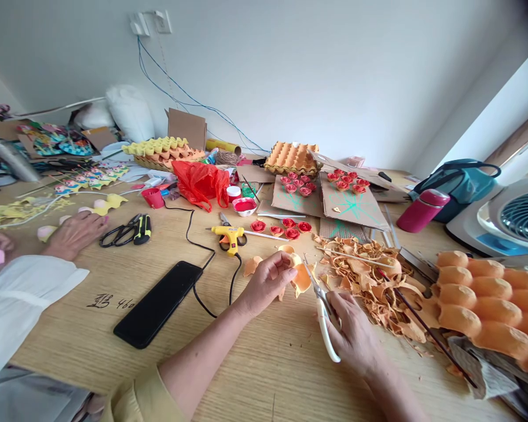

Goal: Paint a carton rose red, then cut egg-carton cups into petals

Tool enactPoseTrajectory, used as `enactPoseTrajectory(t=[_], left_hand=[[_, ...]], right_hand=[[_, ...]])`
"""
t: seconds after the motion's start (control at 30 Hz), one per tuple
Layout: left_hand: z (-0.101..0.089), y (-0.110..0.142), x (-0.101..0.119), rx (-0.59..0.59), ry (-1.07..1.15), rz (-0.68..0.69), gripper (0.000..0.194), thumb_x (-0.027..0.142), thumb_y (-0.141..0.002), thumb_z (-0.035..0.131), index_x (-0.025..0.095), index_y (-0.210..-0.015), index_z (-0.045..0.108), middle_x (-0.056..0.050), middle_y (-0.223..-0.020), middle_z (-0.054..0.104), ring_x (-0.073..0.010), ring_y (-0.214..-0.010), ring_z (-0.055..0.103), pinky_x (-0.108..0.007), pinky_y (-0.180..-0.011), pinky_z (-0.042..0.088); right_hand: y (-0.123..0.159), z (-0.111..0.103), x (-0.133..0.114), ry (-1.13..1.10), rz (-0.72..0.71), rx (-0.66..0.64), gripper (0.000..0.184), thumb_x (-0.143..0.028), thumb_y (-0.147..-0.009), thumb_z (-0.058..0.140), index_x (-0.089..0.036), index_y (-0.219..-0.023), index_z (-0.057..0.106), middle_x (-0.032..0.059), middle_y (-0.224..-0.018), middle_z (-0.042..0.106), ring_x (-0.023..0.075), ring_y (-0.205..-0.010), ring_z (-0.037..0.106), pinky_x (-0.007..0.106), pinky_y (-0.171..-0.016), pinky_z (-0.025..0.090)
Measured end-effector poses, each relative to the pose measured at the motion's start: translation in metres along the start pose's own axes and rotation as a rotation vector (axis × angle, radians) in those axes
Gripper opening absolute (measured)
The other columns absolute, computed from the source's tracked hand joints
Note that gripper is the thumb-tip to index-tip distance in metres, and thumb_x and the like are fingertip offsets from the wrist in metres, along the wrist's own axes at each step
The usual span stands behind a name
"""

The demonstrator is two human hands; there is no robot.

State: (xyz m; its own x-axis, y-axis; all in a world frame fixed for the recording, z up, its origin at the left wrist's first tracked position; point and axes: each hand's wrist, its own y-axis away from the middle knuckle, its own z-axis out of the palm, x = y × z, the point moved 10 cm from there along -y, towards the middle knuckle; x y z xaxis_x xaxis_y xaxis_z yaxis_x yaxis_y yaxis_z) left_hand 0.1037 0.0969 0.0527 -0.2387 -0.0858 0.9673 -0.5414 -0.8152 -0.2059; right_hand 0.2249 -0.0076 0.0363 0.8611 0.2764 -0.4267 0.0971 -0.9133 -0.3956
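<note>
My left hand (268, 281) pinches an orange egg-carton cup (303, 280) whose edge is cut into petal-like lobes. In my right hand (354, 328) is a pair of white-handled scissors (328, 334), its blades up against the cup's rim. Other cut orange cup pieces (251, 266) lie just behind my left hand, partly hidden by it. To the right spreads a heap of orange carton scraps (378, 287). Beyond my hands sit several red-painted paper roses (291, 233) and a yellow glue gun (229, 239).
A black phone (158, 305) lies left of my forearm, near black scissors (121, 231). Orange egg trays (484, 293) stand at right, by a pink bottle (422, 210) and a fan (510, 211). Cardboard with roses (354, 202) lies behind. A co-worker's hands (77, 231) are at left.
</note>
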Motion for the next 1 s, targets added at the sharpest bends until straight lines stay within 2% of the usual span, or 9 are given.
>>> enactPoseTrajectory(t=[0.17,0.4,0.63,0.8,1.0], left_hand=[[-0.005,-0.001,0.001,0.037,0.011,-0.006,0.027,0.042,-0.083,0.068,0.017,-0.08,0.057,0.003,-0.076,0.052,-0.0112,-0.072,0.047,-0.022,-0.071,0.04],[-0.011,0.0,-0.011,0.119,0.088,-0.098,0.03,0.047,-0.081,0.068,0.019,-0.084,0.058,0.004,-0.076,0.048,-0.0091,-0.064,0.039,-0.02,-0.061,0.037],[-0.004,0.0,0.003,0.013,-0.094,0.019,0.024,0.041,-0.087,0.063,0.02,-0.081,0.054,0.003,-0.075,0.049,-0.0112,-0.071,0.045,-0.021,-0.068,0.039],[0.008,0.002,0.002,-0.083,-0.121,-0.008,0.02,0.038,-0.086,0.062,0.02,-0.083,0.054,0.002,-0.079,0.054,-0.0126,-0.076,0.052,-0.022,-0.071,0.042],[0.009,0.003,0.002,-0.08,-0.089,-0.034,0.019,0.036,-0.085,0.063,0.019,-0.082,0.054,0.003,-0.078,0.053,-0.0114,-0.074,0.05,-0.022,-0.071,0.042]], right_hand=[[0.0,-0.001,-0.003,0.005,-0.028,0.016,0.031,-0.034,-0.101,0.043,-0.024,-0.074,0.033,-0.0041,-0.064,0.045,0.0139,-0.06,0.045,0.027,-0.061,0.038],[0.0,-0.001,-0.005,0.024,-0.042,0.029,0.03,-0.032,-0.1,0.045,-0.025,-0.073,0.034,-0.0039,-0.063,0.047,0.0143,-0.059,0.047,0.027,-0.06,0.036],[0.001,0.007,0.003,0.009,0.023,-0.026,0.026,-0.032,-0.099,0.046,-0.024,-0.075,0.039,-0.0025,-0.065,0.053,0.0164,-0.063,0.052,0.029,-0.067,0.039],[0.002,0.01,0.007,-0.008,0.077,-0.063,0.023,-0.033,-0.098,0.045,-0.024,-0.078,0.042,-0.0011,-0.069,0.057,0.0179,-0.066,0.054,0.032,-0.07,0.04],[0.001,0.009,0.005,-0.036,0.077,-0.084,0.024,-0.033,-0.099,0.044,-0.024,-0.077,0.043,-0.0019,-0.069,0.054,0.0169,-0.064,0.051,0.031,-0.067,0.038]])
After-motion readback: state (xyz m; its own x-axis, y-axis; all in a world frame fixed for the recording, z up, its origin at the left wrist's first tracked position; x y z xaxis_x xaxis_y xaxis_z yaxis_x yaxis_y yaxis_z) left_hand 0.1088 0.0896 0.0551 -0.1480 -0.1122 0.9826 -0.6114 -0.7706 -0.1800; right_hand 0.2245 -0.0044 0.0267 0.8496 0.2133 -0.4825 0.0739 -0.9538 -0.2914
